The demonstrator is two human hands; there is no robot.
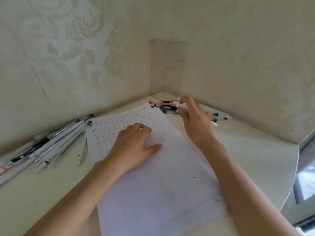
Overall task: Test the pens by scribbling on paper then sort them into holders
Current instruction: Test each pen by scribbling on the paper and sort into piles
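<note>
A white sheet of paper lies on the pale table, its far part covered with rows of small written marks. My left hand rests flat on the paper over the marks, fingers slightly bent. My right hand reaches to the far right pile of pens in the corner and pinches a white pen with pink marks. A second pile of pens lies at the left, next to the paper's edge.
Patterned walls meet in a corner just behind the far pile. A clear plastic box stands against that corner. The table's right edge drops off beside a window frame. One pen lies alone near the paper's left edge.
</note>
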